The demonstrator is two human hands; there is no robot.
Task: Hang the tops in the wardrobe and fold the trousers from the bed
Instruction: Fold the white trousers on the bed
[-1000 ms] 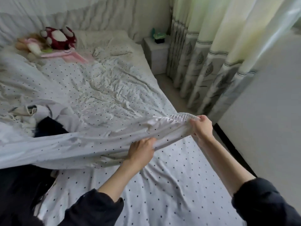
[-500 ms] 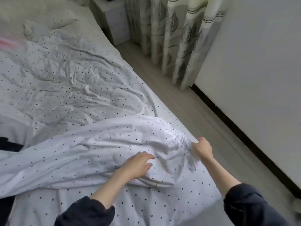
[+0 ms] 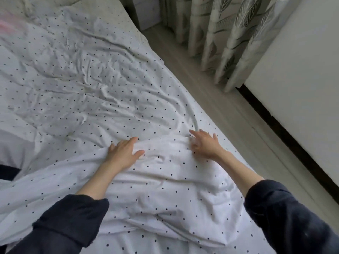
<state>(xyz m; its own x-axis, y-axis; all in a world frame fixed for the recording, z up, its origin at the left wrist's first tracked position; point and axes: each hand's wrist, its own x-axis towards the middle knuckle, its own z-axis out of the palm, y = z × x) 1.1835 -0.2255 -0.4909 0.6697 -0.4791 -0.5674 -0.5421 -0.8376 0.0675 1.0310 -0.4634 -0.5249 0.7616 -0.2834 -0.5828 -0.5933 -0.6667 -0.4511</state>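
Nearest, two dark sleeves [image 3: 73,215] reach forward over the bed [image 3: 77,85]; beneath the forearms lie the white dotted trousers [image 3: 165,195], spread flat on the matching dotted sheet near the bed's right edge, their long axis running left to right, the right end by the hands and the rest trailing off towards the left edge of view; the left hand [image 3: 122,153] rests flat on the cloth, fingers straight and spread, gripping nothing; the right hand [image 3: 205,143] likewise presses down with fingers splayed at the garment's far right end; a dark garment [image 3: 8,171] shows at the left; beyond, leaf-patterned curtains [image 3: 225,37] hang over the pale floor [image 3: 211,92].
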